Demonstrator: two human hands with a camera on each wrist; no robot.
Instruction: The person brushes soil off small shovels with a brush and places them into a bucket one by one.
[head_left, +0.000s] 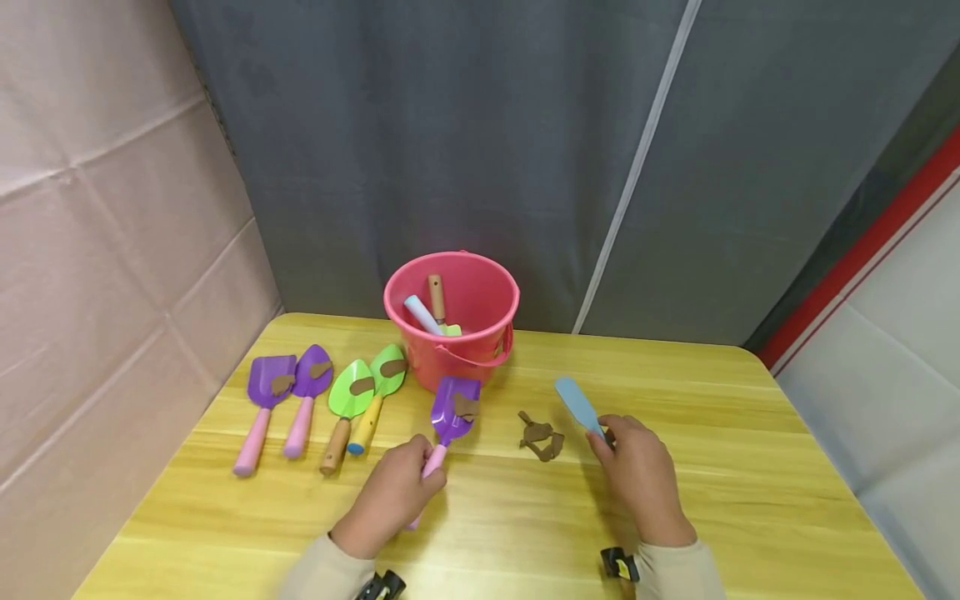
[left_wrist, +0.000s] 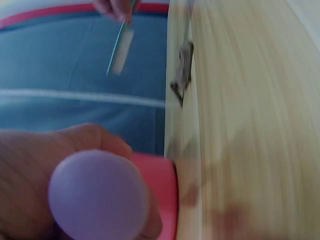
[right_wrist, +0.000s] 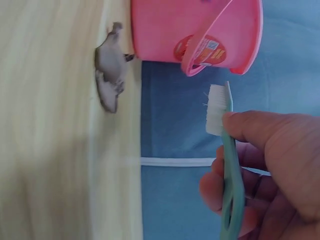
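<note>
My left hand [head_left: 390,492] grips the pink handle of a purple toy shovel [head_left: 447,400], its square blade pointing away from me with a brown patch on it. The round handle end [left_wrist: 100,195] fills the front of the left wrist view. My right hand [head_left: 641,471] holds a blue-green brush [head_left: 577,400] above the table. White bristles [right_wrist: 217,110] show on one side of its head in the right wrist view, with my thumb near their base. Between the hands, several brown scraps [head_left: 542,435] lie in a small pile on the table.
A pink bucket [head_left: 423,358] stands at the back, holding a wooden-handled tool [head_left: 436,296] and a light blue handle [head_left: 423,314]. Left of it lie two purple shovels [head_left: 264,379] and two green trowels [head_left: 348,392], each with a brown patch. A grey curtain [head_left: 450,150] hangs behind the table.
</note>
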